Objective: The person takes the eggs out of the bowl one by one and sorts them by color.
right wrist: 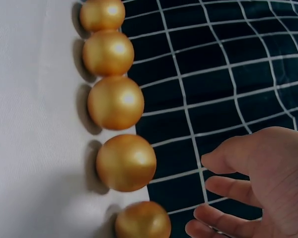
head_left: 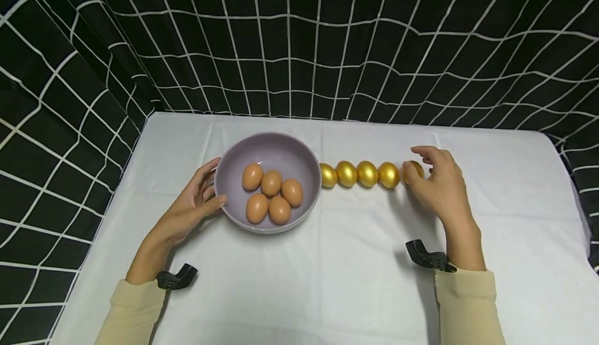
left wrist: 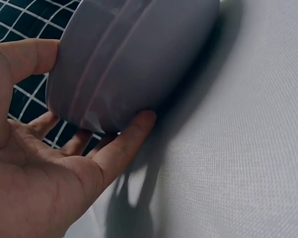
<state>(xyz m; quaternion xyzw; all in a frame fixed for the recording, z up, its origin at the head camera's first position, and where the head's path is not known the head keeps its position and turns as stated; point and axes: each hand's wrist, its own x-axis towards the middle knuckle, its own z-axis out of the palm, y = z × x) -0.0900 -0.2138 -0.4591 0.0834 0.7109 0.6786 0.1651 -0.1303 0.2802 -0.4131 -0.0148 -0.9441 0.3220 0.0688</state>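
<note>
My left hand (head_left: 192,204) holds the left side of a mauve bowl (head_left: 252,145), its thumb at the rim. In the left wrist view, the fingers lie against the bowl's outer wall (left wrist: 154,59), low near the cloth. Several brown eggs (head_left: 271,183) lie inside the bowl. To its right, several gold eggs (head_left: 367,173) form a row. Above the rightmost gold egg (head_left: 416,171), partly hiding it, is my right hand (head_left: 442,184), thumb and fingers apart. The right wrist view shows a gap between that hand and the eggs, with nothing held.
A white cloth (head_left: 365,262) covers the table. Black curtains (head_left: 299,43) with a white grid stand behind it and along the sides. The leftmost gold egg (head_left: 328,175) sits close to the bowl. Each wrist wears a small black device (head_left: 428,259).
</note>
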